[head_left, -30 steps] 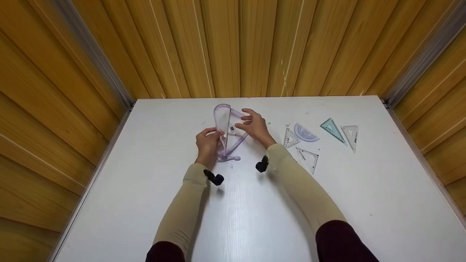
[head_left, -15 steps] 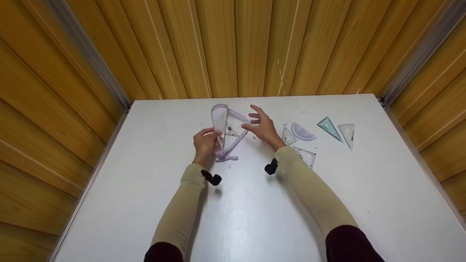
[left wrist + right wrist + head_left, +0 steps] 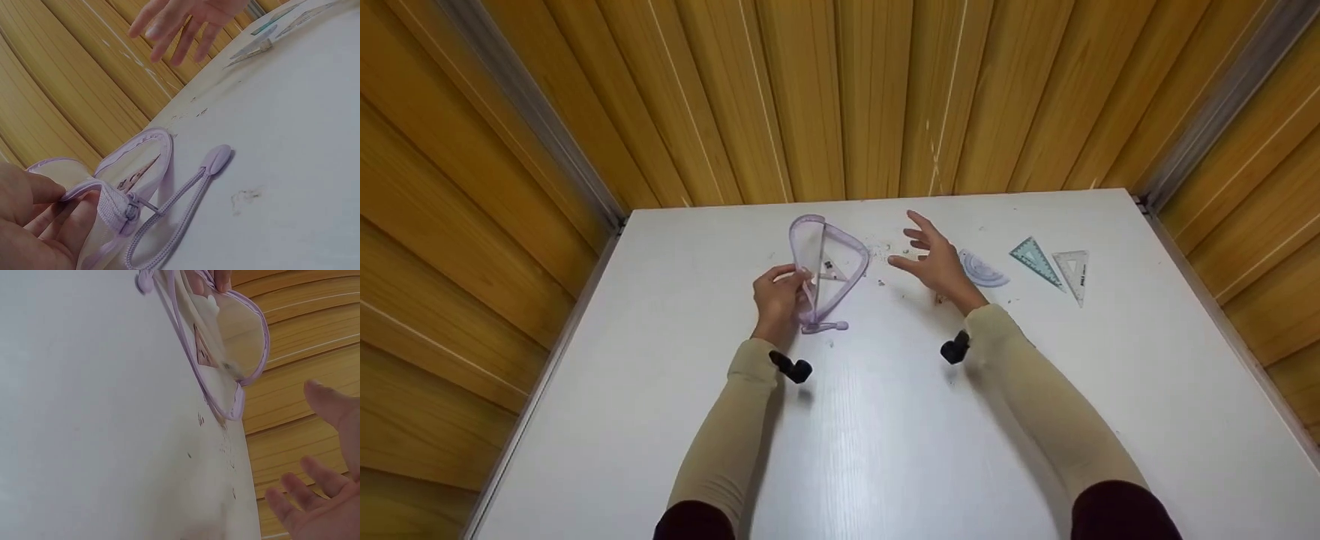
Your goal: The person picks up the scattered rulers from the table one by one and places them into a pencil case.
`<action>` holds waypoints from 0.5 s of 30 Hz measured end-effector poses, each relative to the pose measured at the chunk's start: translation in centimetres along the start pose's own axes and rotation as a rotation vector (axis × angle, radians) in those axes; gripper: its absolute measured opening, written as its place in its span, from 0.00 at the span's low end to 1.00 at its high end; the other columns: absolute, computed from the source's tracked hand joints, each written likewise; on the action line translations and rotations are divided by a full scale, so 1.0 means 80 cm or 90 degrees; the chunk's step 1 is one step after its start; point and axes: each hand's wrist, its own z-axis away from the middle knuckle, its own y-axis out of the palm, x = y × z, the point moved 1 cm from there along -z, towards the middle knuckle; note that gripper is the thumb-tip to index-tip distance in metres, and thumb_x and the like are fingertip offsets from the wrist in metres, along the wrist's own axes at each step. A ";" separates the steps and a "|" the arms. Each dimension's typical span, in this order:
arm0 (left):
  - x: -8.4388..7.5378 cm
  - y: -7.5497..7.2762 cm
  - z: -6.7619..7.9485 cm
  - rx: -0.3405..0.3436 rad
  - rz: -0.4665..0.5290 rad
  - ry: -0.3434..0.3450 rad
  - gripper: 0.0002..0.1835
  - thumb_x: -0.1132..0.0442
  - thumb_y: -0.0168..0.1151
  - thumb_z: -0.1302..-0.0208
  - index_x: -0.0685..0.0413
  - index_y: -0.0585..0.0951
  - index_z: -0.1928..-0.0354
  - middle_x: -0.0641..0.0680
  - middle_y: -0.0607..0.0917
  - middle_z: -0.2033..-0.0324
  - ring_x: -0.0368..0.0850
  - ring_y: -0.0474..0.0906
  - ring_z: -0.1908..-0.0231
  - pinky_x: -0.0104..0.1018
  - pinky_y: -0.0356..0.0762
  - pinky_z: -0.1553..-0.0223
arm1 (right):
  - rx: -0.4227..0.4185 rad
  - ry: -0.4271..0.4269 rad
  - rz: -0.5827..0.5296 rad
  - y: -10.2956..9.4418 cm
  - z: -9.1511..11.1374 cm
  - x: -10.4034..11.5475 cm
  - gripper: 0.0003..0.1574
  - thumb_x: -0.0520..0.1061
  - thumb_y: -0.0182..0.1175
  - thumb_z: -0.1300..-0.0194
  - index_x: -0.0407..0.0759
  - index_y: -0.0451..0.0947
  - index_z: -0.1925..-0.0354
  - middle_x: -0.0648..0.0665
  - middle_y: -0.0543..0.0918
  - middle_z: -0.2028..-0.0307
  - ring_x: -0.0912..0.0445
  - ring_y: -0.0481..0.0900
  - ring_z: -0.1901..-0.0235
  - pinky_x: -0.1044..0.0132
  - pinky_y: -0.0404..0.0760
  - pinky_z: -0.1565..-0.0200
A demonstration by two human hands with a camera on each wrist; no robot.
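My left hand (image 3: 777,301) pinches the edge of a clear zip pouch (image 3: 864,264) with lilac trim, between thumb and fingers. The pouch gapes wide on the table, and a small triangular piece with a dark mark (image 3: 830,268) shows inside it. From its zip hangs a lilac cord pull (image 3: 218,160), lying on the tabletop. Right of the pouch, my right hand (image 3: 936,262) is raised with fingers spread and holds nothing. Just beyond that hand lies a clear protractor (image 3: 985,272), partly covered by it.
A teal set square (image 3: 1036,262) and a clear set square (image 3: 1072,273) lie farther right on the white table (image 3: 840,442). Small dark specks are scattered beside the pouch. A yellow wood-look panel wall (image 3: 840,97) stands behind the table.
My right hand has drawn away from the pouch to the right, fingers opening wider, and its hand and arm now cover two clear set squares. My left hand keeps its pinch on the pouch.
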 end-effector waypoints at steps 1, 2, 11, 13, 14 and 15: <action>-0.001 0.000 0.000 0.001 0.002 -0.005 0.11 0.67 0.69 0.43 0.60 0.85 0.57 0.57 0.89 0.68 0.44 0.85 0.71 0.32 0.81 0.70 | 0.001 0.000 0.005 -0.006 0.003 -0.001 0.58 0.55 0.73 0.45 0.71 0.50 0.26 0.45 0.69 0.32 0.47 0.68 0.34 0.48 0.70 0.38; -0.001 -0.001 -0.001 0.002 0.001 -0.009 0.12 0.66 0.69 0.43 0.61 0.85 0.57 0.57 0.89 0.68 0.44 0.85 0.70 0.32 0.81 0.70 | 0.002 0.003 0.011 -0.012 0.007 -0.001 0.59 0.56 0.73 0.46 0.72 0.49 0.26 0.46 0.68 0.31 0.48 0.67 0.34 0.49 0.69 0.38; -0.004 -0.002 0.002 0.003 -0.007 -0.029 0.15 0.65 0.70 0.44 0.60 0.83 0.54 0.57 0.88 0.66 0.45 0.85 0.68 0.34 0.81 0.67 | 0.014 0.025 0.035 -0.060 0.051 -0.017 0.64 0.57 0.73 0.47 0.87 0.39 0.30 0.47 0.64 0.29 0.49 0.62 0.30 0.47 0.65 0.35; -0.004 -0.002 0.002 0.003 -0.011 -0.026 0.15 0.65 0.70 0.44 0.60 0.84 0.54 0.57 0.88 0.66 0.45 0.85 0.68 0.34 0.81 0.67 | 0.015 0.039 0.046 -0.070 0.062 -0.021 0.66 0.57 0.73 0.47 0.88 0.37 0.30 0.47 0.63 0.29 0.50 0.61 0.30 0.47 0.64 0.34; -0.003 -0.002 0.002 0.004 -0.010 -0.027 0.15 0.65 0.70 0.44 0.60 0.84 0.55 0.57 0.88 0.66 0.45 0.85 0.68 0.34 0.81 0.67 | 0.014 0.047 0.052 -0.074 0.068 -0.023 0.66 0.58 0.73 0.47 0.89 0.36 0.30 0.47 0.63 0.28 0.50 0.61 0.30 0.47 0.64 0.34; -0.003 -0.002 0.002 0.005 -0.010 -0.026 0.15 0.65 0.70 0.44 0.60 0.84 0.55 0.57 0.88 0.66 0.45 0.85 0.68 0.34 0.81 0.67 | 0.013 0.055 0.058 -0.079 0.073 -0.026 0.67 0.58 0.73 0.47 0.89 0.35 0.31 0.47 0.63 0.28 0.50 0.60 0.29 0.47 0.64 0.34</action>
